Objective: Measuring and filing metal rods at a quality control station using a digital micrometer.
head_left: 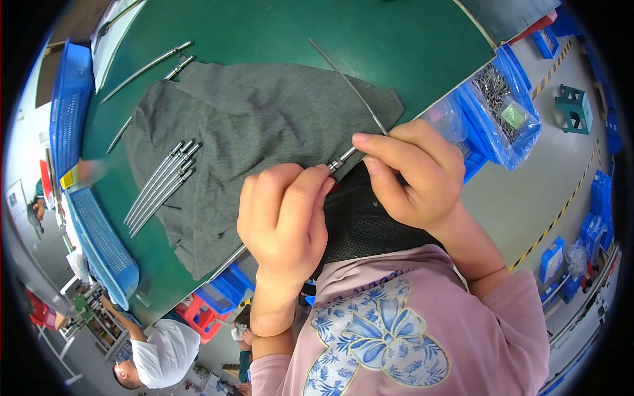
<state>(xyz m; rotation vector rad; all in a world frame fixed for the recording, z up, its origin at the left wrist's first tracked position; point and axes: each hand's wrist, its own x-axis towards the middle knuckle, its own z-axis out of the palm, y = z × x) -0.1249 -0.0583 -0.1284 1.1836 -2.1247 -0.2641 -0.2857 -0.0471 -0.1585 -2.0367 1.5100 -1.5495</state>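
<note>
My left hand (284,218) is closed around a slim metal tube (342,158) with a stepped silver fitting at its end. The tube's other end comes out below that hand, toward the table's near edge. Just to the right, my right hand (416,178) pinches a long thin metal rod (349,82) between thumb and fingers. The rod slants up and left over a dark grey cloth (264,99); its lower end meets or lies close to the fitting, partly hidden by my fingers. Several similar metal tubes (158,188) lie side by side on the cloth, left of my hands.
More tubes (146,69) lie at the far left of the green table (231,33). Blue baskets (71,99) line its left edge. A blue bin (528,142) of small metal parts stands at the right, with a green stool (573,109) beyond. A person in white (168,353) is at lower left.
</note>
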